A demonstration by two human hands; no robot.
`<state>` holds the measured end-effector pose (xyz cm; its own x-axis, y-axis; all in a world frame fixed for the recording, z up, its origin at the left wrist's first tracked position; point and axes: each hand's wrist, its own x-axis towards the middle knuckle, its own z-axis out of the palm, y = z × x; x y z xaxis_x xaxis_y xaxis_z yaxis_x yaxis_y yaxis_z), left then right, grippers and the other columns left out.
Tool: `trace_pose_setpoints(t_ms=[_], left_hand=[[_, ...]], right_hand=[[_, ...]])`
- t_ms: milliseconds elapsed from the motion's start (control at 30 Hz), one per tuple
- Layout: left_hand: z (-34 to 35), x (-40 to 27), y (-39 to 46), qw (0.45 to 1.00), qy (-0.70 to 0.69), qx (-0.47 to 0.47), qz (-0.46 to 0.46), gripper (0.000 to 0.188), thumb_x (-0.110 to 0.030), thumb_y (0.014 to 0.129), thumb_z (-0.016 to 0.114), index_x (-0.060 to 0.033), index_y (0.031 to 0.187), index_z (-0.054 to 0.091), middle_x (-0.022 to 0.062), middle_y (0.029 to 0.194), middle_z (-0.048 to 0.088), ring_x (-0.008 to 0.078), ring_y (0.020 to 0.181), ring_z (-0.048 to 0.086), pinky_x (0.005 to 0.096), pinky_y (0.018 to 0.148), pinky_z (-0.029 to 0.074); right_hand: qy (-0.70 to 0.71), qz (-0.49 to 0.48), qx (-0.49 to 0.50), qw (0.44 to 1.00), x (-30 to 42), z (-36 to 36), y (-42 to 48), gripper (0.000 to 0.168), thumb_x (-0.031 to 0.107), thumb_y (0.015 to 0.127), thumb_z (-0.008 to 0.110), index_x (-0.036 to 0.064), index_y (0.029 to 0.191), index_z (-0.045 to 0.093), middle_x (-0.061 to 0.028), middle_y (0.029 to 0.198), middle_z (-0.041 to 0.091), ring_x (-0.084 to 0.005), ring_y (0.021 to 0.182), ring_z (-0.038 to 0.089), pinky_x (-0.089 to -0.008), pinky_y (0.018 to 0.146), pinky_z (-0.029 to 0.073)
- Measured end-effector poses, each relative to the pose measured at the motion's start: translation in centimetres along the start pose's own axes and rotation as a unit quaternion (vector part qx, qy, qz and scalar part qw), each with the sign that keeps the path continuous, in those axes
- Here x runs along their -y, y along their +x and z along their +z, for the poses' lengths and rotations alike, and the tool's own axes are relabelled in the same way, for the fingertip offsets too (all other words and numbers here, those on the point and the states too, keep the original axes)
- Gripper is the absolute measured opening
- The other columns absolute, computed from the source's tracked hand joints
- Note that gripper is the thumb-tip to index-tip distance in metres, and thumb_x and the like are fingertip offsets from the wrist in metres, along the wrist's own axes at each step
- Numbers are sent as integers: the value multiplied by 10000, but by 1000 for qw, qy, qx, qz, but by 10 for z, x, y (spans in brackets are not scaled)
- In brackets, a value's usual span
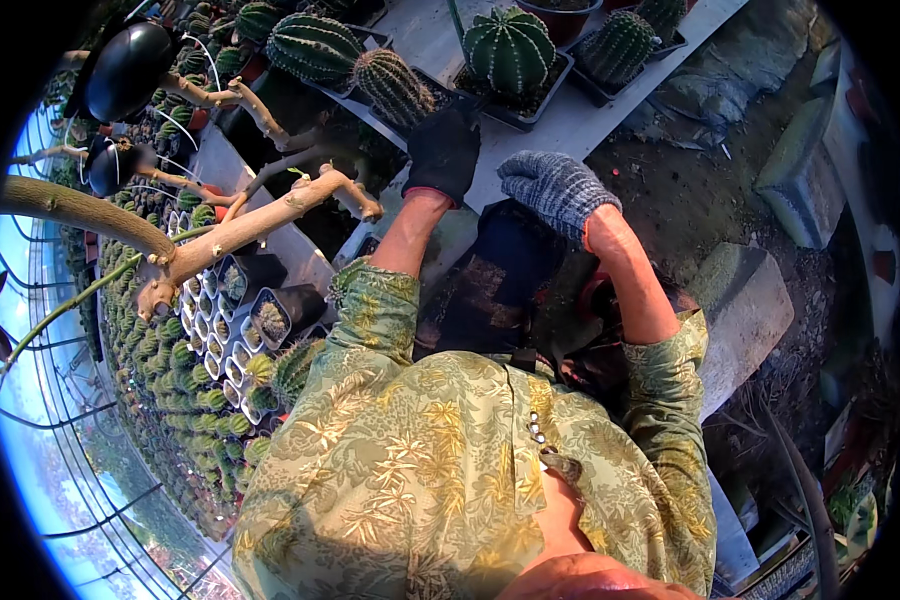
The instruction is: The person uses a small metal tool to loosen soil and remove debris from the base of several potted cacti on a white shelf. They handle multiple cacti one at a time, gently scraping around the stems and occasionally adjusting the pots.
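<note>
My left hand (442, 154), in a dark glove, reaches to the near left corner of a square black pot (529, 120). A round ribbed cactus (508, 49) stands upright in that pot. The fingertips blend into the dark rim, so whether they grip it is unclear. A leaning, brown-spined columnar cactus (394, 86) is just left of this hand. My right hand (559, 191), in a grey knit glove, hovers over my dark trousers with its fingers bent and pointing left. Its palm is hidden, and no object shows in it.
The pots stand on a pale bench (495, 150). Another cactus (619, 49) sits at right, and a striped cactus (315, 46) at left. A thick bare branch (262, 217) juts in near my left arm. Below lie many potted cacti (217, 330). Stone blocks (750, 315) rest at right.
</note>
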<state>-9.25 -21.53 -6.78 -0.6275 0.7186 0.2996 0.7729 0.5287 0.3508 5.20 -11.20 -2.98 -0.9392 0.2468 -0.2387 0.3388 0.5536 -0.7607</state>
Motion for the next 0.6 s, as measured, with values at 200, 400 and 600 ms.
trace_pose_setpoints(t_ms=[200,400,600], left_hand=[[5,3,-9,999,-5,34,-4,249,-194,763,580,-93,983,635,156,881,631,345,814,599,437,718,467],[-18,-5,-20,967,-177,134,-121,244,-134,783,577,-39,1005,615,130,755,619,237,641,593,351,588,461],[-66,-59,-40,781,-526,195,-274,252,-96,842,558,18,1065,587,29,683,585,44,518,477,183,460,358]], right_hand=[[-32,8,0,999,2,-1,1,302,264,829,545,59,1035,630,-153,1007,629,-311,959,585,-368,843,447],[-44,80,-7,996,1,-11,-3,294,271,834,542,57,1010,642,-133,1008,636,-310,963,587,-365,851,445],[411,158,-22,898,-12,-10,-8,273,204,847,605,17,1045,606,-95,899,650,-156,854,614,-296,748,487]])
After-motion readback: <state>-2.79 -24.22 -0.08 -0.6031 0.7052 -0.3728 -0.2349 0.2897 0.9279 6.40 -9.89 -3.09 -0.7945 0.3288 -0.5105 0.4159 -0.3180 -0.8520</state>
